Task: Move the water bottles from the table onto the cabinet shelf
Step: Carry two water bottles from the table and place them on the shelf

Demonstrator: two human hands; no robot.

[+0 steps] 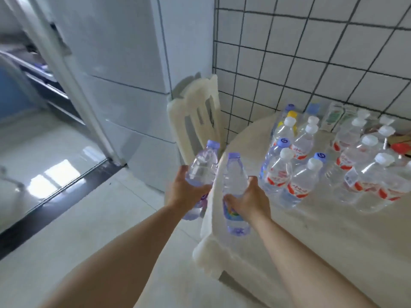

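Observation:
My left hand (185,192) grips a clear water bottle with a lilac cap (203,167), held off the table's left edge over the floor. My right hand (250,200) grips a second lilac-capped bottle (234,185) above the table's near-left rim. Both bottles point away from me, caps up. Several more bottles (300,181) stand crowded on the round cream table (311,230), some with white caps and red labels, some with blue caps. No cabinet shelf shows clearly; a white cabinet-like unit (124,85) stands to the left.
A cream plastic chair (196,114) stands between the white unit and the table. The tiled wall (311,52) runs behind the table. On the left, a doorway with a dark threshold (55,196) opens onto a shiny floor and metal shelving (44,81).

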